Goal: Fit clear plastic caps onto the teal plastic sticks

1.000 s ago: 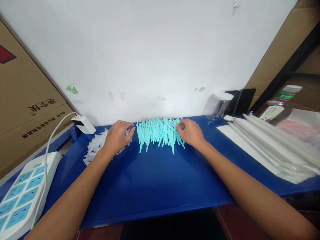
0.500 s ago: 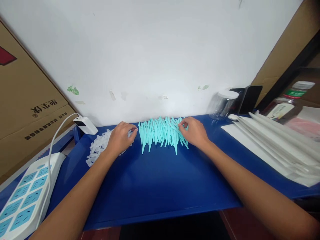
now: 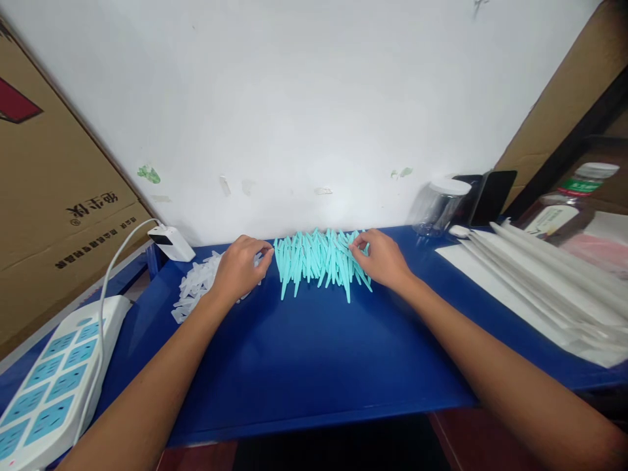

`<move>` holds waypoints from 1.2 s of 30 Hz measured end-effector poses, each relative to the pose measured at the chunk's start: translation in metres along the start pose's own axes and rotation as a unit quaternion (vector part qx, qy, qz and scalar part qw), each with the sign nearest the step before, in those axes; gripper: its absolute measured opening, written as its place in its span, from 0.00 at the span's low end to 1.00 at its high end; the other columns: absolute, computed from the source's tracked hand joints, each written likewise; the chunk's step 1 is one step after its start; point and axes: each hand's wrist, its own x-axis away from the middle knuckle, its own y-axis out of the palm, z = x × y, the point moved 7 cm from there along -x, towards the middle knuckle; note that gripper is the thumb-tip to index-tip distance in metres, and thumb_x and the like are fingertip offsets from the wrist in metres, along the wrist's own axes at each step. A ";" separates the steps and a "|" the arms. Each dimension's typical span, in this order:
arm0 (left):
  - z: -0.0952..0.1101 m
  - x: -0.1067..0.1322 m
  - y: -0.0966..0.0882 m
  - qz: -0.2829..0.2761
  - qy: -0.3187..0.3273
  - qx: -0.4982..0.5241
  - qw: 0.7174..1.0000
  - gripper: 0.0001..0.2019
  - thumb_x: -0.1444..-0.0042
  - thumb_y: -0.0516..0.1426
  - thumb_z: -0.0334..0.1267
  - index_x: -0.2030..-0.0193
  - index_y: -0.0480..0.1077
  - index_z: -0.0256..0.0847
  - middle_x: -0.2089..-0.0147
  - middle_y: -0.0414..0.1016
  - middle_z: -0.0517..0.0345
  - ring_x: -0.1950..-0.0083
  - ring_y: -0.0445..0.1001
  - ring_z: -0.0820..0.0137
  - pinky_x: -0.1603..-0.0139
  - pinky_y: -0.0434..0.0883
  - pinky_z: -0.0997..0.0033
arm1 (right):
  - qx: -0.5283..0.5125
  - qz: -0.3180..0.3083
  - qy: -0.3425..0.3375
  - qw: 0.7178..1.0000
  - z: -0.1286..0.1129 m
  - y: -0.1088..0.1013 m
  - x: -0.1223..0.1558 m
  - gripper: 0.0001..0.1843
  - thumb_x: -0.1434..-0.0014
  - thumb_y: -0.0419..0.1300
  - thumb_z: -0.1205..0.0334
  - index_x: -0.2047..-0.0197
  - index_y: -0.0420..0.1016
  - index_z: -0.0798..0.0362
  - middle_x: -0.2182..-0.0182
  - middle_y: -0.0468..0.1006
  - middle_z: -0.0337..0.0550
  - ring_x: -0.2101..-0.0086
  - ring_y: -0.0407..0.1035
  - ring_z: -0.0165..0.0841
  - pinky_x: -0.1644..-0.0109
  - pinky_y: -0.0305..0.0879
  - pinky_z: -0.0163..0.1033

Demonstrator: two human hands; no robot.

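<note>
A heap of slim, pointed turquoise plastic sticks [image 3: 314, 258] lies along the wall side of the blue table [image 3: 314, 366]. My right hand [image 3: 381, 258] is at the heap's right end, thumb and forefinger pinched together against the sticks. Whether a stick is between those fingertips cannot be made out. At the heap's left end is my left hand [image 3: 241, 267], its thumb and forefinger also closed in a pinch. What it holds, if anything, is hidden. Beneath and beside this hand spreads a pile of small translucent whitish plastic pieces [image 3: 196, 281], partly covered by the hand.
A white power strip [image 3: 110, 327] and a white charger with a cable [image 3: 174, 243] are on the left. To the right stand a clear jar with a white lid [image 3: 439, 206], dark phone-like slabs [image 3: 493, 196], stacked white bags [image 3: 544, 281] and a bottle [image 3: 564, 206]. A white wall [image 3: 314, 118] closes the back.
The view has shifted slightly. Both hands stay pinched in nearly the same places beside the turquoise heap, and neither pile visibly differs.
</note>
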 end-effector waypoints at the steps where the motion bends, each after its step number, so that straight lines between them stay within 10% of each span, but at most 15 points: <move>1: 0.000 0.000 0.000 -0.001 0.001 0.000 1.000 0.11 0.32 0.54 0.39 0.57 0.78 0.42 0.59 0.83 0.51 0.53 0.77 0.57 0.48 0.73 0.56 | -0.002 -0.001 0.000 1.000 0.000 0.000 0.000 0.08 0.34 0.60 0.60 0.62 0.79 0.52 0.62 0.79 0.45 0.63 0.71 0.36 0.59 0.60 0.40; 36: 0.002 0.001 -0.002 0.003 -0.013 0.017 1.000 0.11 0.32 0.54 0.40 0.57 0.78 0.43 0.59 0.83 0.52 0.53 0.77 0.58 0.48 0.73 0.56 | -0.021 0.003 -0.014 1.000 -0.005 -0.003 0.000 0.07 0.35 0.61 0.61 0.64 0.79 0.53 0.64 0.77 0.44 0.68 0.69 0.34 0.60 0.59 0.39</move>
